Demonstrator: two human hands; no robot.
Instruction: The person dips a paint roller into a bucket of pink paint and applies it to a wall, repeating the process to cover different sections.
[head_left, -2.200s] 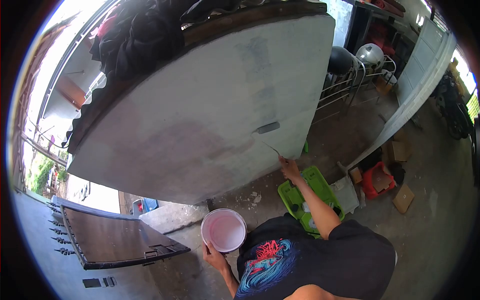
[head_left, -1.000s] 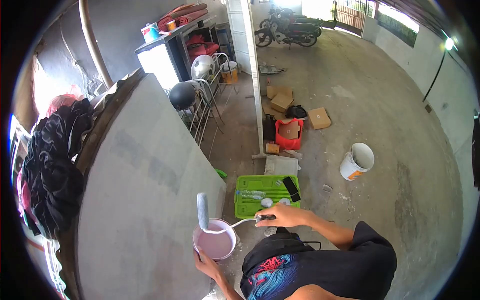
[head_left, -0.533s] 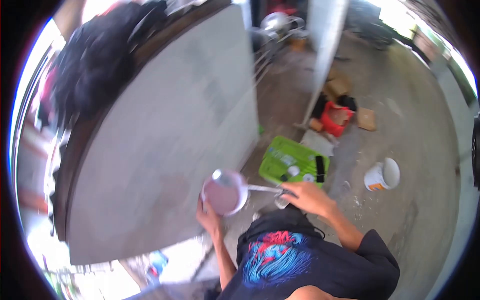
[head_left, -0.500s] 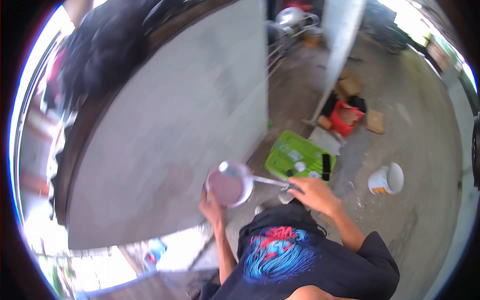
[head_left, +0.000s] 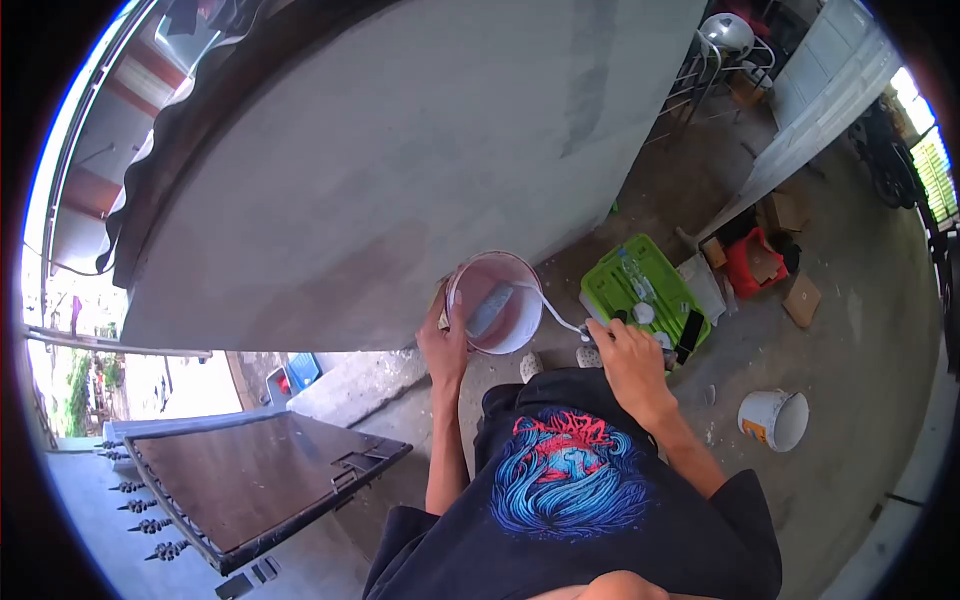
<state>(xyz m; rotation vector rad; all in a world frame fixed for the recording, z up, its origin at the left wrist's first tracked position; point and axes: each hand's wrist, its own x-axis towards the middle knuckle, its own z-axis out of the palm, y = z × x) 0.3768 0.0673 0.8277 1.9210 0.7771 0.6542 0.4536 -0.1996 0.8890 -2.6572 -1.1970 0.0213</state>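
My left hand (head_left: 443,340) grips the side of a white bucket (head_left: 527,318) with pinkish stains inside, held up in front of the grey wall (head_left: 370,160). A paint roller (head_left: 490,308) lies inside the bucket against its inner wall, and its thin white frame bends out over the rim. The fingers of my right hand (head_left: 625,362) are wrapped round the roller's handle, to the right of the bucket. Below, a green tray-like box (head_left: 605,287) on the floor carries a plastic bottle (head_left: 637,275) and small round items.
Another white bucket (head_left: 773,420) lies on the floor at right. A red bag (head_left: 752,264) and cardboard pieces (head_left: 802,300) are near a white post (head_left: 800,135). A dark metal gate (head_left: 240,470) stands at lower left. Chairs with a silver helmet (head_left: 727,35) are at the back.
The view has swung leftward and the bucket is now tipped so its inside shows. The roller has gone from the bucket's upper rim to deep inside it.
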